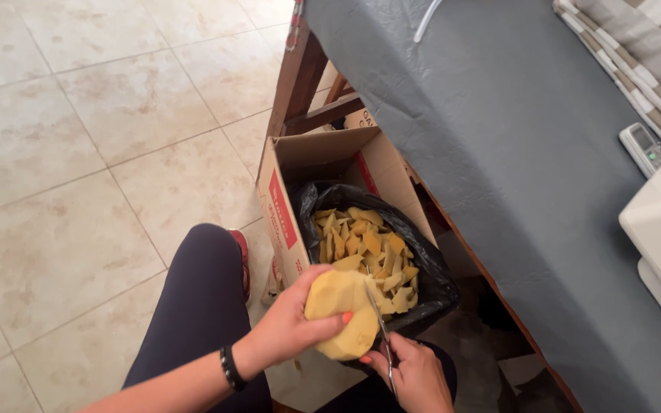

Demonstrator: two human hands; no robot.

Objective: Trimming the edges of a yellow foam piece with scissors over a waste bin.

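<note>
A home, by the look of it: beige tiled floor (78, 153), a wooden-legged worktop (514, 153) under a grey cloth, a striped towel (636, 53) at its far corner, and a cardboard box (315, 157) lined with a black bag (430, 283) of potato peelings (361, 245).

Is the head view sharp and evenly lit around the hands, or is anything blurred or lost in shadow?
Head view: daylight is soft and even on the floor tiles; the potato, left hand and right hand are fairly sharp; the knife blade is thin and slightly smeared; the space under the table falls into deep shadow; the peels in the black bag stay clear.
</note>
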